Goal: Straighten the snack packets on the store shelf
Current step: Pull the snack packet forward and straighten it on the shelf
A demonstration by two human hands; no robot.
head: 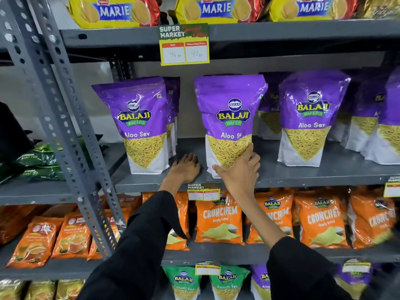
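Note:
Purple Balaji Aloo Sev packets stand upright on the grey middle shelf (303, 174). My right hand (240, 169) grips the lower right of the centre packet (229, 118), thumb across its front bottom. My left hand (186, 167) rests palm down, fingers curled, on the bare shelf between the centre packet and the left packet (138, 124), holding nothing. Another front packet (307, 118) stands to the right, with more packets behind and beside it.
A perforated grey upright (65, 131) rises at the left. Yellow Marie biscuit packs (216, 9) fill the shelf above, with a price tag (185, 45) hanging from its edge. Orange Crunchem packets (218, 219) line the shelf below. Green tea packs (41, 163) lie at far left.

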